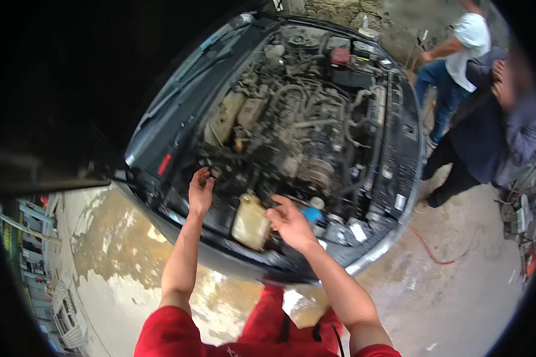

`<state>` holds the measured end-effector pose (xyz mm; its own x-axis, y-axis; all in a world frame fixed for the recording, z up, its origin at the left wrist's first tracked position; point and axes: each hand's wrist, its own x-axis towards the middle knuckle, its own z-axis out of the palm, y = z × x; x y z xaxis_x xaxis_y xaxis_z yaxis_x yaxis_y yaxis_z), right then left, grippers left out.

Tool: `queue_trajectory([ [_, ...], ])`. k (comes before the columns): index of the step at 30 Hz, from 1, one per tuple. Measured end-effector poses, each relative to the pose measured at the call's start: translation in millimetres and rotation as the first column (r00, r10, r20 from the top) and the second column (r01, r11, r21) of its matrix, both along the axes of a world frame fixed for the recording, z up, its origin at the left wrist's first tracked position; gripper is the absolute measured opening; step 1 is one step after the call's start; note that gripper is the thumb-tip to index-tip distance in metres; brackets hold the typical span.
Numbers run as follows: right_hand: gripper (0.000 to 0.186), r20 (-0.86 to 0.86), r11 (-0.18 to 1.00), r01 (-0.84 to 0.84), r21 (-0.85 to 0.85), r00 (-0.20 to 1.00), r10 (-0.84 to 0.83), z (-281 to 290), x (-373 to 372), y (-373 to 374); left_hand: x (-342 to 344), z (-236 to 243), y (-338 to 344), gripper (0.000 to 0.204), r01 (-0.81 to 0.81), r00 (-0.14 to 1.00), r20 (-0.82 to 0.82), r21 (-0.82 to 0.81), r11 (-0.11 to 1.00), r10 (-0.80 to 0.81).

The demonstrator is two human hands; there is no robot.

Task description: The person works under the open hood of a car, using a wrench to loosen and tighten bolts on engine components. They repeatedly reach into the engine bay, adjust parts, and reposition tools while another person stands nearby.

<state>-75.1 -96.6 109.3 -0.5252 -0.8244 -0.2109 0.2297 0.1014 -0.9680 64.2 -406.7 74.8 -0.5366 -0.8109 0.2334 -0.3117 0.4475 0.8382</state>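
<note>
Both my arms reach over the front corner of a car's engine bay (315, 119). My left hand (200, 191) hovers by the dark inner panel, its fingers loosely bent and nothing seen in them. A yellowed plastic fluid reservoir (250, 225) stands between my hands, near the fender edge. Just right of it is my right hand (288, 222), with finger and thumb apart, close to the tank's upper side; whether they touch cannot be told. A blue cap (311, 214) shows beyond the right hand.
The black fender (238, 253) curves in front of my red trousers. Two people stand at the right, one in a white shirt (470, 38), one in dark clothes (470, 143). An orange hose (432, 253) lies on the wet floor. The raised hood (53, 119) darkens the left.
</note>
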Motion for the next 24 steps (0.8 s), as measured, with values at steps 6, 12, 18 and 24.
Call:
queue_trajectory([
  [6,0.055,-0.175,0.964,0.092,0.25,0.983,-0.049,4,-28,318,-11,-9,235,0.051,0.163,0.977,0.119,0.118,0.98,-0.177],
  [12,0.059,-0.236,0.856,0.296,0.424,0.949,-0.211,35,-62,516,-91,-15,386,0.052,0.15,0.95,0.2,0.388,0.909,-0.242],
  [18,0.05,-0.141,0.869,0.439,0.227,0.898,-0.417,25,-114,565,-167,8,474,0.052,0.309,0.918,0.05,0.53,0.789,-0.393],
  [24,0.048,-0.066,0.919,0.332,0.21,0.943,-0.326,-1,-179,555,-240,-4,506,0.063,0.317,0.913,0.013,0.608,0.728,-0.408],
])
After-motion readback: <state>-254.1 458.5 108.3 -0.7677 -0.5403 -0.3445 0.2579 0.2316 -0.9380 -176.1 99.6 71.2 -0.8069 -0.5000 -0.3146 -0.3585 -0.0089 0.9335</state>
